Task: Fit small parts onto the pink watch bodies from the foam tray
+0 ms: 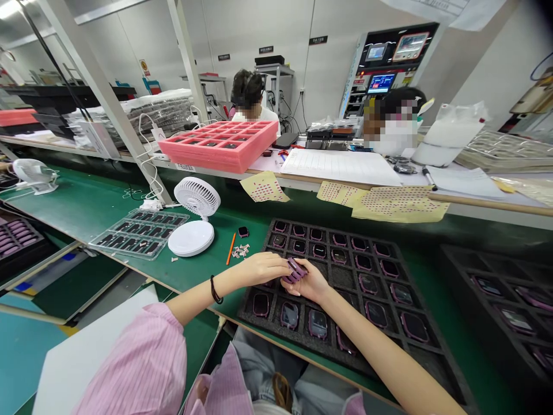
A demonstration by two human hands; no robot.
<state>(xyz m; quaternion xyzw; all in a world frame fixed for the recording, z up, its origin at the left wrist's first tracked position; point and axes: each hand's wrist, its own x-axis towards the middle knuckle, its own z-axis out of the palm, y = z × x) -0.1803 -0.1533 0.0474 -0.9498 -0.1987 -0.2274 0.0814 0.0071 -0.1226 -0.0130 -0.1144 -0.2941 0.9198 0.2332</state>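
Above a black foam tray (343, 276), my two hands meet around a purple watch case (295, 271). My right hand (309, 281) holds the case from the right with its fingers curled round it. From the left, my left hand (268, 268) reaches in with its fingertips pressed on the case. Square cells in the tray hold many dark-faced watch cases with purple rims. A single watch case (243, 231) lies on the green mat left of the tray, near an orange stick (231, 249) and several small pale pieces (241, 251).
A white fan (190, 238) and a clear tray of dark parts (140, 233) stand to the left. A pink foam tray (207, 155) rests on the shelf ahead. Another black tray (496, 305) lies at right. Two people sit beyond the shelf.
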